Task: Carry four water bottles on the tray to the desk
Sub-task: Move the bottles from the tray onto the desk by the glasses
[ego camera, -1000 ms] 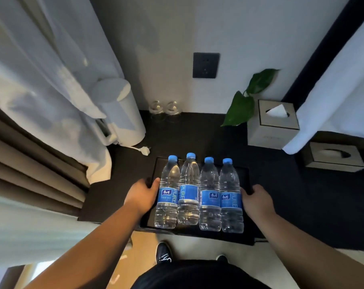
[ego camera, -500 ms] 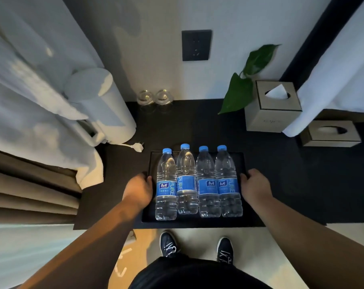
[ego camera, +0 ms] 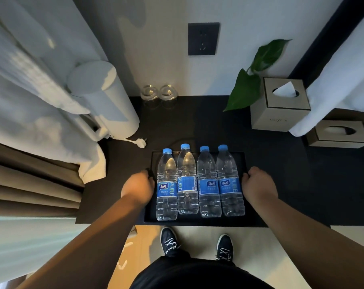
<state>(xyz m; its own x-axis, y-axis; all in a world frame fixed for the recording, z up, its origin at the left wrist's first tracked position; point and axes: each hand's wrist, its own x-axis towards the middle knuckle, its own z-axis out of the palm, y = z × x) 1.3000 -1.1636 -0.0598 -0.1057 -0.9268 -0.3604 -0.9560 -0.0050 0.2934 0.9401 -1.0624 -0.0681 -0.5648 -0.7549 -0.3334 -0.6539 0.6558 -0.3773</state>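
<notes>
I am gripping the black tray (ego camera: 197, 222) by its side rims, left hand (ego camera: 137, 187) and right hand (ego camera: 259, 185) curled closed. Between my hands, four water bottles (ego camera: 199, 182) are standing on it, over the dark desk (ego camera: 302, 174).

The word "PURE" is showing in pale upright letters on the blue labels of the leftmost bottle (ego camera: 166, 184), second bottle (ego camera: 187, 179) and rightmost bottle (ego camera: 229, 181), while the small logo print beside it is staying unreadable.
</notes>
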